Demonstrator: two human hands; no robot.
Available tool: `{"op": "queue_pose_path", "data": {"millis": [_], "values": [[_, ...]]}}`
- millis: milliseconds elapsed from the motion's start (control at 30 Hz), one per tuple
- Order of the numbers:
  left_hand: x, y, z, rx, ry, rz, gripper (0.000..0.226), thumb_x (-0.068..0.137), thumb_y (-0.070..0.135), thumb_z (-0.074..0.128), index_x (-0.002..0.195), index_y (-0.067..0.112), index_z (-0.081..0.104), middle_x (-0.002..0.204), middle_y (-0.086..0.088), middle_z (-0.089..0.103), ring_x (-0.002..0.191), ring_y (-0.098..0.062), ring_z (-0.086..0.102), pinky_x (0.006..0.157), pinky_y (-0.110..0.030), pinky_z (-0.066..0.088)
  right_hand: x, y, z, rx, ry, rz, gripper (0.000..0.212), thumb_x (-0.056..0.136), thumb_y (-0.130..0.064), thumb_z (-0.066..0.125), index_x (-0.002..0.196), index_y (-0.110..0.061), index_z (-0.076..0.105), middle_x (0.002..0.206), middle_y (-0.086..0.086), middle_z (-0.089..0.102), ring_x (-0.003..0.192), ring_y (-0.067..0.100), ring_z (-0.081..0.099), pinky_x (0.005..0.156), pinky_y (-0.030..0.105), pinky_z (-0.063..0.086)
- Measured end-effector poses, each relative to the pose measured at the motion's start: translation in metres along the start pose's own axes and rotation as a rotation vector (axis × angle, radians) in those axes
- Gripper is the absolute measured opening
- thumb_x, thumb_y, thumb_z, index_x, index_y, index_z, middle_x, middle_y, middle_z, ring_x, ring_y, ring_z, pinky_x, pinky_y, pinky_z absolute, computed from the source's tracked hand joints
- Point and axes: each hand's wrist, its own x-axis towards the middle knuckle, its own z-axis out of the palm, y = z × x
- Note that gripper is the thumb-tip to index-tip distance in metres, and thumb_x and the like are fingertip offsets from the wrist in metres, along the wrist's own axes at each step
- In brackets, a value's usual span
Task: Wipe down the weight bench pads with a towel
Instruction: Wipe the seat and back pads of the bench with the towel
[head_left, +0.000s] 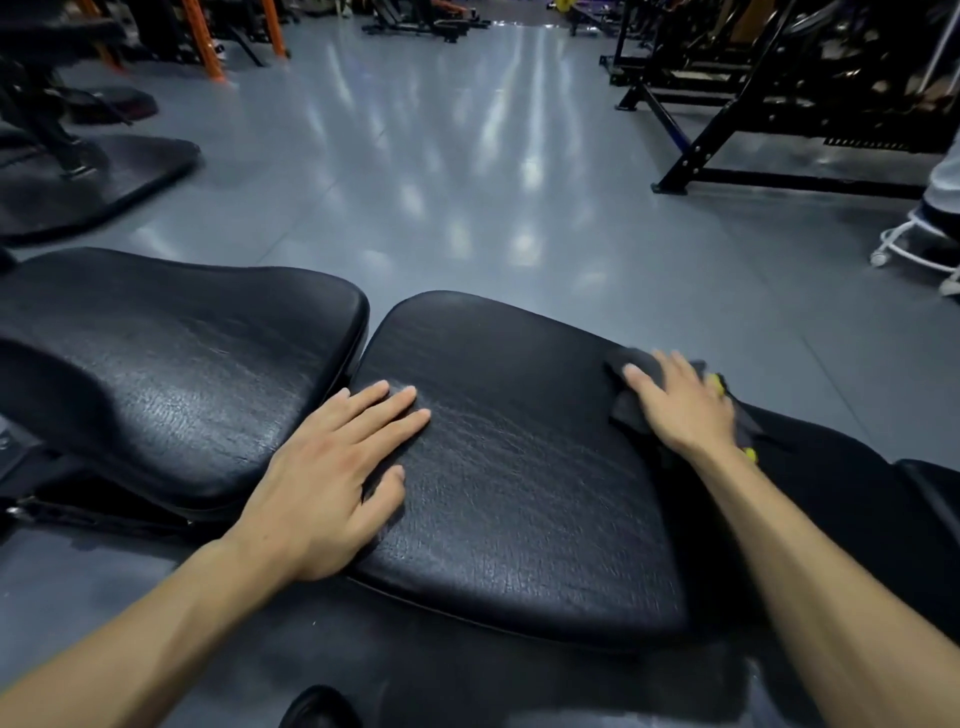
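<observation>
Two black leather bench pads lie side by side: a seat pad (519, 493) in the middle and a longer back pad (171, 364) to its left. My left hand (332, 478) rests flat on the seat pad's left edge, fingers straight. My right hand (680, 405) presses a dark towel (631, 410) onto the seat pad's far right corner, fingers spread over the cloth. Part of the towel is hidden under the hand. Small yellow knobs (718, 384) show just beyond the right hand.
Glossy grey floor (467, 182) stretches ahead. A black machine frame (727, 130) stands at the right, orange rack posts (200, 41) at the far left, a dark base plate (88, 182) at the left. A white wheeled stand (914, 244) is at the right edge. A black shoe (319, 706) shows below.
</observation>
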Motion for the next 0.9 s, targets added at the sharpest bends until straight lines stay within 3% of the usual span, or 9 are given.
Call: {"op": "queue_pose_path", "data": {"millis": [67, 167, 300, 433, 533, 667, 767, 833, 900], "values": [[0.0, -0.001, 0.0, -0.001, 0.004, -0.001, 0.057, 0.097, 0.042, 0.035, 0.151, 0.027, 0.047, 0.161, 0.009, 0.037, 0.153, -0.012, 0.025, 0.125, -0.043, 0.02, 0.005, -0.066, 0.015, 0.023, -0.032, -0.106, 0.075, 0.097, -0.073, 0.029, 0.159, -0.032, 0.027, 0.17, -0.006, 0.015, 0.156, 0.037, 0.008, 0.124, 0.057, 0.009], [-0.001, -0.001, 0.001, 0.004, 0.01, 0.013, 0.057, 0.097, 0.041, 0.036, 0.15, 0.025, 0.048, 0.161, 0.007, 0.039, 0.153, -0.014, 0.026, 0.124, -0.045, 0.021, -0.029, -0.143, 0.034, -0.022, -0.098, -0.447, 0.073, 0.096, -0.072, 0.029, 0.16, -0.036, 0.023, 0.171, -0.008, 0.011, 0.157, 0.033, 0.003, 0.125, 0.055, 0.005], [-0.002, -0.002, 0.004, -0.008, 0.032, 0.016, 0.057, 0.097, 0.041, 0.036, 0.15, 0.025, 0.048, 0.161, 0.007, 0.038, 0.153, -0.014, 0.026, 0.124, -0.046, 0.021, -0.046, -0.128, 0.026, 0.033, -0.193, -0.81, 0.076, 0.089, -0.078, 0.023, 0.158, -0.046, 0.025, 0.169, -0.016, 0.012, 0.158, 0.018, 0.001, 0.125, 0.046, 0.008], [-0.001, -0.003, 0.006, -0.019, 0.062, 0.013, 0.057, 0.095, 0.038, 0.039, 0.149, 0.027, 0.05, 0.16, 0.009, 0.039, 0.153, -0.012, 0.027, 0.124, -0.044, 0.021, 0.016, -0.111, 0.018, 0.117, -0.045, -0.592, 0.067, 0.088, -0.075, 0.023, 0.139, -0.04, 0.05, 0.149, -0.007, 0.051, 0.144, 0.025, 0.039, 0.114, 0.047, 0.032], [0.0, -0.003, 0.007, -0.019, 0.07, 0.01, 0.057, 0.093, 0.037, 0.041, 0.147, 0.026, 0.052, 0.159, 0.008, 0.041, 0.152, -0.013, 0.03, 0.124, -0.043, 0.022, 0.04, -0.157, 0.03, 0.072, -0.025, -0.399, 0.06, 0.09, -0.07, 0.025, 0.131, -0.038, 0.054, 0.144, -0.003, 0.055, 0.137, 0.033, 0.044, 0.114, 0.054, 0.029], [-0.001, 0.0, 0.004, 0.003, 0.069, 0.009, 0.056, 0.092, 0.035, 0.041, 0.145, 0.024, 0.055, 0.156, 0.005, 0.046, 0.149, -0.017, 0.035, 0.124, -0.043, 0.022, -0.003, -0.22, 0.046, 0.036, -0.156, -0.706, 0.068, 0.091, -0.071, 0.029, 0.151, -0.043, 0.042, 0.165, -0.011, 0.031, 0.154, 0.028, 0.018, 0.124, 0.051, 0.01], [-0.001, 0.0, 0.003, 0.017, 0.061, 0.03, 0.053, 0.091, 0.031, 0.043, 0.14, 0.019, 0.059, 0.146, 0.001, 0.055, 0.142, -0.023, 0.043, 0.122, -0.046, 0.025, -0.035, -0.21, 0.044, 0.085, -0.246, -1.012, 0.06, 0.096, -0.064, 0.036, 0.152, -0.042, 0.041, 0.165, -0.015, 0.029, 0.156, 0.016, 0.012, 0.124, 0.043, 0.007], [-0.002, 0.0, 0.002, 0.003, 0.072, 0.008, 0.052, 0.091, 0.03, 0.043, 0.139, 0.02, 0.059, 0.146, -0.002, 0.053, 0.141, -0.024, 0.044, 0.122, -0.046, 0.027, -0.018, -0.199, 0.04, 0.145, -0.238, -1.011, 0.061, 0.099, -0.061, 0.039, 0.154, -0.032, 0.042, 0.163, -0.01, 0.034, 0.155, 0.015, 0.018, 0.126, 0.041, 0.012], [-0.002, 0.001, 0.001, -0.024, 0.09, -0.024, 0.051, 0.091, 0.028, 0.043, 0.138, 0.019, 0.06, 0.143, -0.004, 0.051, 0.136, -0.025, 0.046, 0.12, -0.044, 0.029, 0.006, -0.203, 0.037, 0.139, -0.172, -0.841, 0.063, 0.102, -0.06, 0.039, 0.155, -0.027, 0.041, 0.163, -0.006, 0.036, 0.154, 0.019, 0.024, 0.125, 0.044, 0.019]]}}
